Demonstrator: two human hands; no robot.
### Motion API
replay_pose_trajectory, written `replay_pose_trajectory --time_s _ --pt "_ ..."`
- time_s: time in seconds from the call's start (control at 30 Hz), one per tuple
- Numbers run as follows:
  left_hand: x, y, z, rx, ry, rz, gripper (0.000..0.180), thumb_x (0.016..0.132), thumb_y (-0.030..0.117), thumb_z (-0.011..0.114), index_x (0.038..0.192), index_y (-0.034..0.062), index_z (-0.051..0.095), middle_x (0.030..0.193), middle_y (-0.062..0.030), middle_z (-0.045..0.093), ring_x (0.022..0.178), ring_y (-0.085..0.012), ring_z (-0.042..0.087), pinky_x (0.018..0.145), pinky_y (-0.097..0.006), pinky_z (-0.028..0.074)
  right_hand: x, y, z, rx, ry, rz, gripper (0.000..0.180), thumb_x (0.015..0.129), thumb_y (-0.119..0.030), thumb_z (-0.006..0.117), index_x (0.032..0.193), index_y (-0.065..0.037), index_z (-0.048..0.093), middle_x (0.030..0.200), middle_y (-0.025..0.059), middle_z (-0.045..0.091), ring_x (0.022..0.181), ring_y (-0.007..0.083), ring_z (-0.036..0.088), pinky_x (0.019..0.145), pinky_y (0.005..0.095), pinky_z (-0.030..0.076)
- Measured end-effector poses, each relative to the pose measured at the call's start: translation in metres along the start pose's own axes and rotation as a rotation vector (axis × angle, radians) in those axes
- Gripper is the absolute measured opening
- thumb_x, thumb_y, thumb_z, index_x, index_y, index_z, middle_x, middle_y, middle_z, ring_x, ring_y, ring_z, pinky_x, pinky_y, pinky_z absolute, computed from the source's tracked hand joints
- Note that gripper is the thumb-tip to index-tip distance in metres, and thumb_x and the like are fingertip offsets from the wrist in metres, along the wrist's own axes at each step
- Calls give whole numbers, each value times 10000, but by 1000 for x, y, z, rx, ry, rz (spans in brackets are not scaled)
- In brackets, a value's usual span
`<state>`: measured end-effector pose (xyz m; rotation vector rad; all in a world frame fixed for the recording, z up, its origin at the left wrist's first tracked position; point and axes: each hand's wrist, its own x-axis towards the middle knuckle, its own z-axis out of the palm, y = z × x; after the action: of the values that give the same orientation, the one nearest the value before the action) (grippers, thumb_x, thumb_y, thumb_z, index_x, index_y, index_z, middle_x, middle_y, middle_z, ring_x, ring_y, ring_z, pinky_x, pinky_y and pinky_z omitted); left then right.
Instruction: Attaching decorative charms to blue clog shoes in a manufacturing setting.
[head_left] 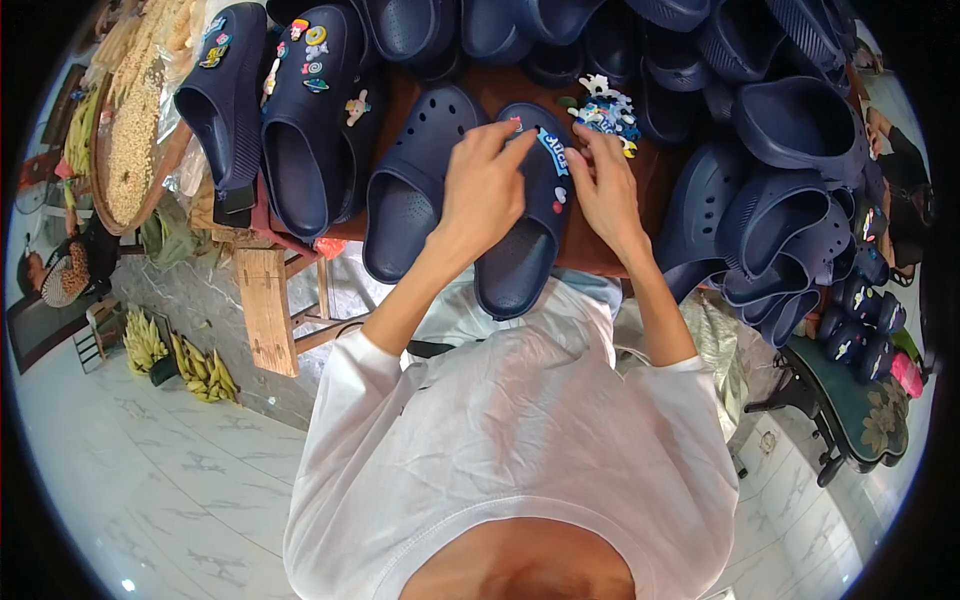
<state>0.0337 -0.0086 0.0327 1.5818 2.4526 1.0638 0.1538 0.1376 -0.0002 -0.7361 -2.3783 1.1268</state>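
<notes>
Item: one navy clog (518, 268), toe away from its handler, on the brown tabletop (590, 245) between both hands. Fitted: a light-blue banner charm (553, 155) and a small red-and-white charm (558, 200). Left hand (485, 190): fingers bent at the clog's upper; whether they grip a charm, I cannot tell. Right hand (608, 195): fingers beside the toe, near the loose charm pile (608, 112); grip likewise unclear. Status: apparently part-trimmed. Neighbouring clog (400, 220), to the left: no charms visible. Further left: one decorated clog (300, 170), seemingly complete.
</notes>
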Motion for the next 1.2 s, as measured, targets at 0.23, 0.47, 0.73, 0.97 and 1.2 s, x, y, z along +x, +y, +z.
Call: replay_pose_trajectory --time_s 0.23,0.47,0.73,0.97,1.2 --pt "20 -11 50 131 -34 -96 436 796 0 610 1229 -44 596 1279 -212 558 1145 -383 531 982 -435 452 12 14 28 -229 51 -251 335 856 -106 684 1164 7 614 1055 165 572 956 347 574 832 435 480" --pt "26 -19 53 46 48 -198 405 813 35 662 1209 -40 624 1242 -198 582 1126 -376 536 964 -428 463 17 6 29 -308 8 -200 248 835 -90 685 1049 -6 592 989 157 563 940 344 576 812 443 482" --pt "26 -22 57 97 67 -189 406 794 15 664 1195 -35 630 1211 -214 595 1080 -370 551 933 -422 476 27 23 36 -20 30 -214 280 809 -144 728 894 -36 483 847 124 513 814 321 542 675 423 441" --pt "25 -20 59 137 64 -176 383 796 14 653 1175 -39 634 1231 -214 596 1090 -370 555 933 -419 486 31 30 45 -52 89 -207 269 808 -125 728 832 -58 469 708 105 520 656 308 556 596 413 432" --pt "29 -23 55 105 61 -199 351 838 49 662 1186 -3 653 1203 -182 609 1063 -358 560 899 -422 492 29 19 29 -49 185 -198 214 828 -95 716 859 -53 507 742 111 571 638 276 597 574 392 470"
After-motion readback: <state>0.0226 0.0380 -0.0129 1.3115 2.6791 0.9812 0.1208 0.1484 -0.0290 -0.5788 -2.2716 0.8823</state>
